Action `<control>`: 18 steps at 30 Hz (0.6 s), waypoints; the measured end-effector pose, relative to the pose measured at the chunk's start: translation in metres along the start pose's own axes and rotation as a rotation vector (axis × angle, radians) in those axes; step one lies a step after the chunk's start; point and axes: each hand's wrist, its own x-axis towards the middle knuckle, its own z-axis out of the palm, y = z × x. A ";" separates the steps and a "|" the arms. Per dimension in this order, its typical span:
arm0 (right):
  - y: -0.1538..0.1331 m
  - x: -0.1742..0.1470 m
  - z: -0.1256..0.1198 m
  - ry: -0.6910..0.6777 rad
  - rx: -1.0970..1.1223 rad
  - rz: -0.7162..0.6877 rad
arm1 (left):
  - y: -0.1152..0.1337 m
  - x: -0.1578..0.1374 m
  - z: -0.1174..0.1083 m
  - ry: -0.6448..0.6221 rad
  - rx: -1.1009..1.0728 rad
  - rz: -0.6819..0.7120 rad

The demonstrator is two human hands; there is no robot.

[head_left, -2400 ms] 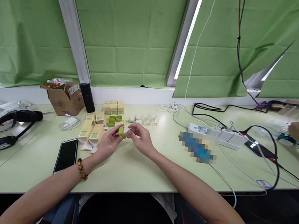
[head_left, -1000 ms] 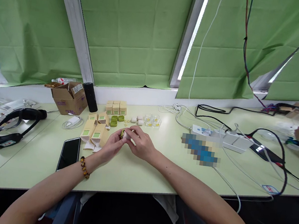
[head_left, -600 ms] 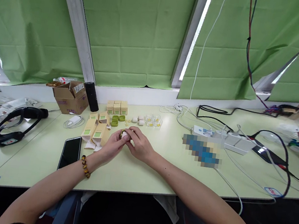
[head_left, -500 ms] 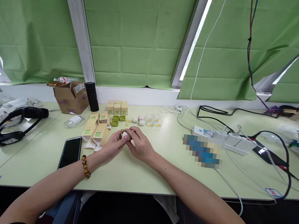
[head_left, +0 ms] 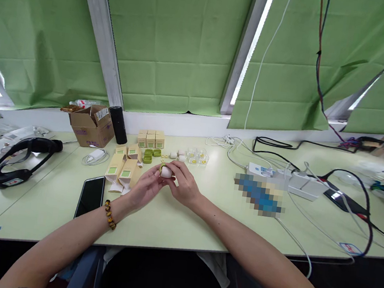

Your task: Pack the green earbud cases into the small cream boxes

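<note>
White piece: green-rimmed, between both hands, above the bench
Left hand: fingers closed on the piece's green-rimmed side
Right hand: fingers curled over its top and far side, gripping it
Green cases: just beyond the hands
White cylinders: right of the cases
Clear cups: beside the cylinders
Opened cartons: near the left hand
Phone: by the left wrist

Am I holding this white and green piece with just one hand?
No, the left hand and right hand both hold the white and green piece.
</note>
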 end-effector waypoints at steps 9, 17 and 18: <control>0.003 -0.002 0.003 0.054 0.061 -0.063 | 0.005 0.000 -0.003 -0.070 -0.057 -0.086; 0.002 0.001 -0.004 0.036 0.107 0.088 | 0.010 0.003 -0.012 0.054 -0.012 0.028; 0.003 0.001 -0.004 0.024 0.098 0.118 | 0.010 0.003 -0.014 0.062 0.000 0.032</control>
